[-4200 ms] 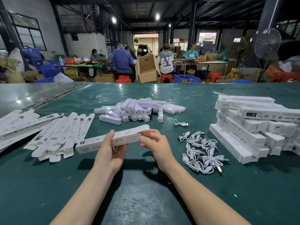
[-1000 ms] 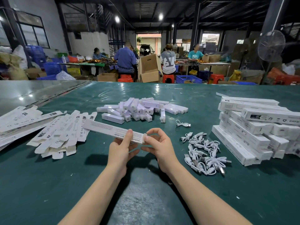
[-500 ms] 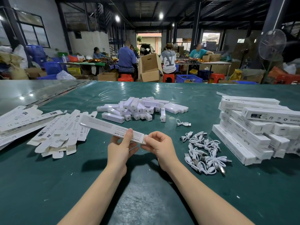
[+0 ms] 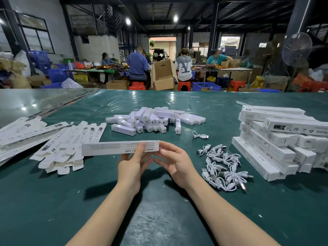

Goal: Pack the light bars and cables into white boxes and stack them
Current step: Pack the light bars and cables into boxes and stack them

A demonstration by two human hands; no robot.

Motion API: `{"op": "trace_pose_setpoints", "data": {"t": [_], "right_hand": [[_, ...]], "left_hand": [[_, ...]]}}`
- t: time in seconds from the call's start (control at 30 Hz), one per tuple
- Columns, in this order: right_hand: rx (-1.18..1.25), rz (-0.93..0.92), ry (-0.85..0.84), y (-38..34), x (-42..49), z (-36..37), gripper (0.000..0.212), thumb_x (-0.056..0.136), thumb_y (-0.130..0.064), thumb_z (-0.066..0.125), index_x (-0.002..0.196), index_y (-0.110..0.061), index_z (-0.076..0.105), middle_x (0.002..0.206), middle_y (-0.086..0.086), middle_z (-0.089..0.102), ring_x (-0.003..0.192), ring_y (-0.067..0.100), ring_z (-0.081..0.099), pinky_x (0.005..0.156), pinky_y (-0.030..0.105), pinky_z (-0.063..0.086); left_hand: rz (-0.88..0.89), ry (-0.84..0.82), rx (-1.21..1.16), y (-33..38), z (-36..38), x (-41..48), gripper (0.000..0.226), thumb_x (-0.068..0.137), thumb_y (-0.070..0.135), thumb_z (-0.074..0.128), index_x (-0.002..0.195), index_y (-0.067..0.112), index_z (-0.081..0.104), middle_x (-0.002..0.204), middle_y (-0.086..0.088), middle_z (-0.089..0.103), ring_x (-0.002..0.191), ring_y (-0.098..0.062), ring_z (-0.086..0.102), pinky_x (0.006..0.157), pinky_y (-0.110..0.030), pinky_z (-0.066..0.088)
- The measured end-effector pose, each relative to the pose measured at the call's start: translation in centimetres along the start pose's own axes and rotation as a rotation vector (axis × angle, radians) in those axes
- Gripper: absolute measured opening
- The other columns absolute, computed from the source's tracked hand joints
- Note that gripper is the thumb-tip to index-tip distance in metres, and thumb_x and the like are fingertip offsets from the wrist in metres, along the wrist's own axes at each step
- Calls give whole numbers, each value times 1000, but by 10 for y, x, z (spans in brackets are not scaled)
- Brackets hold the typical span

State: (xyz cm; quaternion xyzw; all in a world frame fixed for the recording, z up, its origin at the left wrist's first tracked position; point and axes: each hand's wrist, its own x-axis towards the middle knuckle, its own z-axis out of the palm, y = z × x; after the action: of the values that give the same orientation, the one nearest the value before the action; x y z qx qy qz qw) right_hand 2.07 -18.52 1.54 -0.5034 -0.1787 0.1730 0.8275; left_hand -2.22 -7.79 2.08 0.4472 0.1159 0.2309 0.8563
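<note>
1. Holding a long white box (image 4: 110,148) level above the green table (image 4: 53,201), both hands meet near its right end.
2. Left hand (image 4: 132,166): its grip pinches the box from below, thumb up across the printed front face.
3. Right hand (image 4: 175,162): its grip is curled round the box's right end, thumb on top.
4. Behind the box lies a loose pile of light bars (image 4: 152,119).
5. Right of the box sits a heap of coiled white cables (image 4: 223,167).
6. Further right of the box stands a stack of packed boxes (image 4: 276,139).
7. Left of the box, flat unfolded cartons (image 4: 67,144) fan out.
</note>
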Motion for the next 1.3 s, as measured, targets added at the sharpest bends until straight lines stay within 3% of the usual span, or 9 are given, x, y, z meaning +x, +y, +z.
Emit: {"op": "trace_pose_setpoints", "data": {"t": [0.23, 0.37, 0.47, 0.63, 0.73, 0.83, 0.97, 1.13, 1.3], "right_hand": [[-104, 1, -95, 8, -6, 18, 34, 90, 4, 43, 110, -19, 59, 106, -13, 58, 98, 4, 53, 88, 24, 41], [0, 37, -77, 9, -4, 19, 44, 92, -2, 43, 132, -18, 43, 106, -5, 53, 100, 12, 50, 83, 26, 41], [-136, 33, -119, 12, -5, 18, 49, 91, 1, 44, 137, -15, 41, 120, 2, 53, 104, 10, 52, 85, 18, 43], [-430, 20, -191, 14, -2, 18, 79, 80, -8, 64, 129, -52, 21, 150, -10, 22, 128, 10, 23, 108, 25, 20], [-392, 36, -244, 15, 0, 17, 79, 66, -19, 63, 124, -58, 28, 146, -3, 34, 139, 19, 22, 117, 37, 17], [-392, 17, -266, 16, 3, 15, 75, 66, -18, 62, 123, -58, 34, 130, -13, 44, 141, 19, 21, 117, 40, 18], [-387, -26, -251, 16, 2, 12, 70, 73, -12, 60, 122, -57, 39, 143, -10, 37, 140, 22, 24, 117, 42, 17], [-482, -45, -227, 14, -2, 16, 74, 74, -9, 60, 122, -58, 33, 144, -8, 35, 138, 14, 26, 109, 25, 21], [-550, -32, -247, 10, -4, 17, 81, 84, 4, 56, 130, -54, 22, 149, -4, 30, 140, 15, 21, 117, 36, 16]], "left_hand": [[-72, 138, -241, 9, -8, 8, 22, 89, 12, 60, 109, 9, 53, 92, -10, 65, 56, -9, 68, 51, -18, 54], [-81, 112, -170, 7, -9, 8, 26, 89, 12, 60, 114, 8, 53, 93, -10, 65, 56, -9, 68, 53, -17, 54], [-72, 115, -151, 3, -7, 5, 29, 89, 10, 59, 117, 6, 52, 93, -10, 65, 55, -8, 68, 52, -16, 54], [-14, 190, -170, 1, -2, 1, 9, 87, 13, 63, 90, 16, 54, 82, -2, 63, 49, -6, 65, 46, -18, 52], [-16, 199, -194, 2, 0, 0, 9, 87, 15, 62, 88, 18, 54, 80, -1, 63, 48, -6, 64, 48, -19, 54], [-2, 207, -184, 1, 0, 0, 7, 89, 17, 60, 87, 18, 54, 78, -1, 64, 49, -6, 64, 47, -18, 53], [8, 191, -152, 1, 1, -1, 6, 89, 20, 60, 88, 19, 54, 59, 7, 68, 48, -6, 64, 46, -18, 52], [28, 182, -131, 2, 1, -1, 7, 91, 19, 58, 86, 19, 53, 54, 9, 67, 46, -6, 63, 46, -19, 53], [40, 176, -144, 2, 0, 1, 6, 91, 19, 58, 88, 20, 53, 56, 8, 68, 48, -7, 65, 43, -19, 51]]}}
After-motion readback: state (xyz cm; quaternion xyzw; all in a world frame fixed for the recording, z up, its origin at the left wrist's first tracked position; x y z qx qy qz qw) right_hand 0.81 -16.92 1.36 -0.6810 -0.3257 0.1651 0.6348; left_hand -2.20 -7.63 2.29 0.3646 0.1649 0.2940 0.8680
